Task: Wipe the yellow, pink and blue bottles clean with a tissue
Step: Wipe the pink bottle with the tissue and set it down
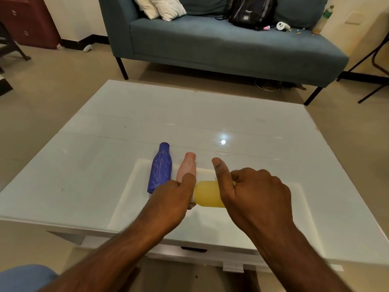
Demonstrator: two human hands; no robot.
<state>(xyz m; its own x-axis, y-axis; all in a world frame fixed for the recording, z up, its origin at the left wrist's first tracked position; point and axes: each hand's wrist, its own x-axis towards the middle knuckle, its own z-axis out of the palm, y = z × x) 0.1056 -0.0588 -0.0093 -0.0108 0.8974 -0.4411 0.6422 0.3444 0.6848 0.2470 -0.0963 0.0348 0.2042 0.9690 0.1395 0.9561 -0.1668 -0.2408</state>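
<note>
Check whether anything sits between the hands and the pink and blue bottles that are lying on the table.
Nothing visible blocks them. The pink bottle lies just beyond the left hand, the blue bottle beside it on the left. Both hands are occupied, though: the left hand and right hand grip the yellow bottle, with something white, probably the tissue, at the left hand.

From my station I look down on a glossy white coffee table [126,114] with a drawer in its near edge, standing on a beige tiled floor [52,81]. Beyond its far side I see a blue-grey sofa [210,45] carrying two cream cushions [160,6] at its left end, a black backpack [252,11] further right, and a small white controller [282,25] just beside the pack. A capped bottle [323,20] stands at the sofa's far right end, and a dark red cabinet [27,20] fills the far left corner.
</note>
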